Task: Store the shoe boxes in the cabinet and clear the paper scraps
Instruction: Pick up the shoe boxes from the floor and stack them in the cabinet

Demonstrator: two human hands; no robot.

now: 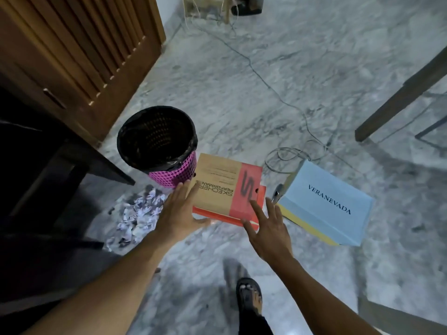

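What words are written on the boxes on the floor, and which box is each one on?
"VERANEVADA": on the light blue box.
"SKECHER" and "PERFORMAN", upside down, with their ends hidden by the left hand: on the brown and red box.
"S", big: on the red part of the same box.
Small print on its brown part: too small to read.

Just beyond my left hand stands a pink mesh bin with a black liner; past my right hand a grey cable coils on the marble floor.
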